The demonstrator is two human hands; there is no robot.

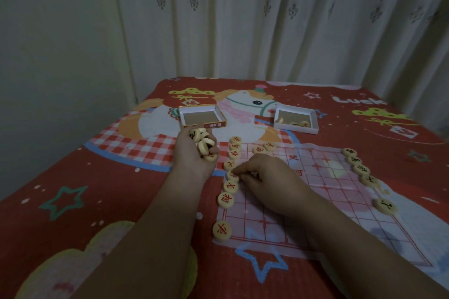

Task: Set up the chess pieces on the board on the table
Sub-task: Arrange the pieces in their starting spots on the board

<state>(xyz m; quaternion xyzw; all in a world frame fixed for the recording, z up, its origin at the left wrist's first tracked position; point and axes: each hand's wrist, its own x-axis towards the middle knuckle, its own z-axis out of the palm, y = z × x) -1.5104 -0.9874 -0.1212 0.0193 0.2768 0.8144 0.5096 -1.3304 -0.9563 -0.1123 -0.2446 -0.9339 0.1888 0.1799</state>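
Red-charactered discs (pixel 203 144) in left grip (pixel 194 150); right grip (pixel 263 177) pinching one disc (pixel 232 175) on board (pixel 323 192).

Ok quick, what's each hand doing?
Left hand: cupped, holding a pile of chess pieces.
Right hand: pinching one chess piece on the board's left edge.

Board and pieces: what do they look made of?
Board: seemingly thin translucent plastic or paper sheet; the cloth's pattern shows through and its edges wrinkle. Pieces, like the one on the left edge: cream discs, faintly glossy, probably plastic or light wood; I can't tell which.
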